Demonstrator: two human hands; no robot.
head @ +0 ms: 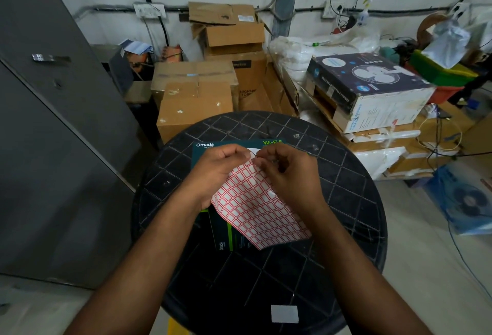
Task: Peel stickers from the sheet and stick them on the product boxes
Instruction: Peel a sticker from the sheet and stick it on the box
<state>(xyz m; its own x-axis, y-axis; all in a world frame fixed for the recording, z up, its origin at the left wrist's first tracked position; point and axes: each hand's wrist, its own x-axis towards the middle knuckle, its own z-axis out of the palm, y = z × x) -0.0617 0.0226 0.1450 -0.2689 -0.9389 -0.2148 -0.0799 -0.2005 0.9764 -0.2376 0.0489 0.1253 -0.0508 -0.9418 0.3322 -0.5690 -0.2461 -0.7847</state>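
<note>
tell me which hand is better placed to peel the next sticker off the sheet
Probably the right hand: its fingertips pinch at the top corner of the red-grid white sticker sheet, while the left hand grips that sheet's edge, steadying it.

On the round black table (346,201) the near part and both side parts lie bare, so a hand can pass there; only a small white label (284,313) lies flat near the front edge. The middle is taken by the Omada box (210,148), with the sticker sheet (255,209) above it. Behind the far edge the cardboard cartons (194,105) stand close, perhaps touching it, and the grey cabinet (53,148) closes the left side
</note>
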